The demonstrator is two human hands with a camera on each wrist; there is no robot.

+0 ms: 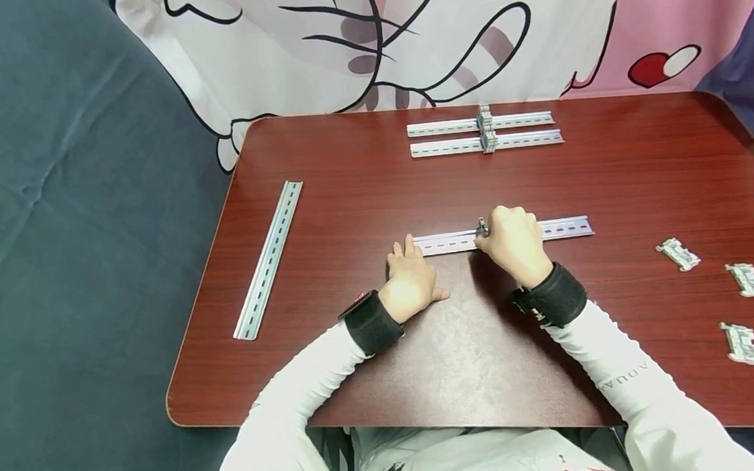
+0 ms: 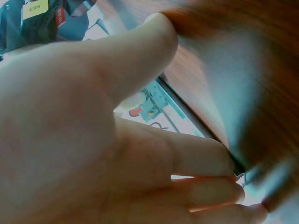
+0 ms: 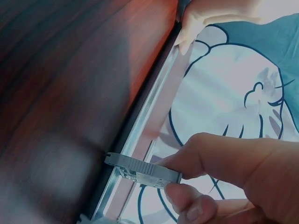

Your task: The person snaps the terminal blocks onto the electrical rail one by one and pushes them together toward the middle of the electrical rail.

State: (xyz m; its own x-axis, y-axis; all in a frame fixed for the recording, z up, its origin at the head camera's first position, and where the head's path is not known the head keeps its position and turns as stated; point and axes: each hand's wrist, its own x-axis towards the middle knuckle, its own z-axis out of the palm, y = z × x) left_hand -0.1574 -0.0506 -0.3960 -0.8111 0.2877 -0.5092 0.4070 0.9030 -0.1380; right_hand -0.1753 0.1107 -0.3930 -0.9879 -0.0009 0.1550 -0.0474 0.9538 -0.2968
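A silver slotted DIN rail (image 1: pixel 567 227) lies crosswise on the table in front of the person. My left hand (image 1: pixel 411 280) rests at its left end, fingers extended and thumb spread to the side. In the left wrist view the palm and straight fingers of the left hand (image 2: pixel 140 154) hold nothing. Between thumb and fingers, my right hand (image 1: pixel 515 244) pinches a grey terminal block (image 3: pixel 142 172) at the rail, near its middle. The block's far end overlaps the rail's edge in the right wrist view. From above, the right hand hides part of the rail.
Two parallel rails (image 1: pixel 439 148) bearing a group of grey blocks (image 1: pixel 486 129) lie at the table's back. Another rail (image 1: pixel 269 261) lies slanted at the left. Three loose terminal blocks (image 1: pixel 743 344) are spread on the right. A patterned curtain (image 1: pixel 260 61) hangs behind the table (image 1: pixel 348 194).
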